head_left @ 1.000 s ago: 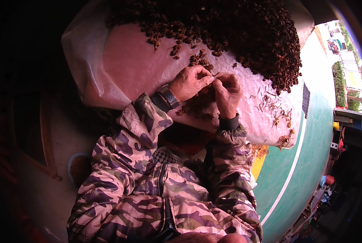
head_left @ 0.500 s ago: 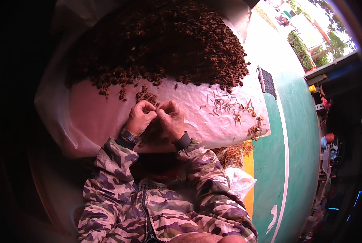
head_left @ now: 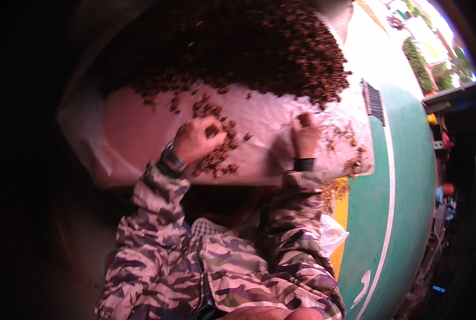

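Note:
A big heap of brown, star-shaped dried pods [head_left: 232, 58], which look like star anise, covers the far part of the plastic-covered table [head_left: 142, 133]. A smaller cluster of the same pods [head_left: 216, 160] lies near the front edge. My left hand [head_left: 195, 140] is beside and partly over this cluster, thumb and forefinger curled together in a pinch; what is in it is too blurred to name. Farther right, my right hand [head_left: 305, 140] is closed near loose thin stalks [head_left: 331, 133], its fingertips pinched. Whether it holds a small piece is hidden.
Stalks and scraps [head_left: 355, 160] lie at the table's right corner, with more debris [head_left: 335, 192] below. A white plastic bag [head_left: 331, 234] stands by a yellow floor stripe [head_left: 340, 218]. Green floor [head_left: 366, 213] and a dark grate [head_left: 374, 104] are to the right.
My hands were together at the cluster; now they are apart. The right one has moved right toward the stalks, while the left stays by the cluster. The view has shifted slightly.

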Available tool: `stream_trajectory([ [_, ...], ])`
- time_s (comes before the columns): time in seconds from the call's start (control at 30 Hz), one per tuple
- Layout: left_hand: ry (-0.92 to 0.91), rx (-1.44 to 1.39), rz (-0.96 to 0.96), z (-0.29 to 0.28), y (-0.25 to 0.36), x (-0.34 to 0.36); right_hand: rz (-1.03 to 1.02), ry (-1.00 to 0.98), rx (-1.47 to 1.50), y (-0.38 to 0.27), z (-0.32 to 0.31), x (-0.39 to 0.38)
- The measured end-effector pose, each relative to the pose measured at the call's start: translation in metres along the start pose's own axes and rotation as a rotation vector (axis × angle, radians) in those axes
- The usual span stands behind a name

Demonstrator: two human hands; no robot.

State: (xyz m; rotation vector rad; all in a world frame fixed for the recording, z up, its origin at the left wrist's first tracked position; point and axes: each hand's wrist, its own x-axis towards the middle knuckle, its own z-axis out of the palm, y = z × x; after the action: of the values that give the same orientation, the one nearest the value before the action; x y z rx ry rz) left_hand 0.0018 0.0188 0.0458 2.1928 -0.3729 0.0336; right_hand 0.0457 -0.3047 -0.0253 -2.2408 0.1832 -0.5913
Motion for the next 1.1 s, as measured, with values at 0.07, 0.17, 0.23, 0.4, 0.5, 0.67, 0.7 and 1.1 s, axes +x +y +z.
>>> stream_trajectory([
  [0.07,0.198,0.116,0.074,0.001,-0.009,0.005,0.007,-0.020,-0.163,0.032,-0.011,0.002],
  [0.17,0.260,0.326,0.100,0.012,-0.034,0.017,-0.042,0.006,-0.444,0.034,-0.026,0.000],
  [0.23,0.284,0.450,0.078,0.016,-0.037,0.020,-0.102,0.018,-0.440,-0.008,-0.021,-0.005],
  [0.4,0.203,0.301,0.152,0.021,-0.037,0.017,-0.205,-0.065,-0.128,-0.017,0.003,-0.013],
  [0.5,0.195,0.150,0.084,0.023,-0.037,0.012,-0.238,-0.127,0.027,-0.037,0.023,-0.024],
  [0.67,0.190,0.241,0.122,0.014,-0.031,0.009,-0.174,-0.333,0.168,-0.093,0.045,-0.042],
  [0.7,0.180,0.252,0.116,0.014,-0.030,0.009,-0.211,-0.312,0.155,-0.101,0.048,-0.043],
  [1.1,0.202,0.264,0.105,0.001,-0.029,0.004,-0.495,-0.430,0.128,-0.118,0.059,-0.045],
])
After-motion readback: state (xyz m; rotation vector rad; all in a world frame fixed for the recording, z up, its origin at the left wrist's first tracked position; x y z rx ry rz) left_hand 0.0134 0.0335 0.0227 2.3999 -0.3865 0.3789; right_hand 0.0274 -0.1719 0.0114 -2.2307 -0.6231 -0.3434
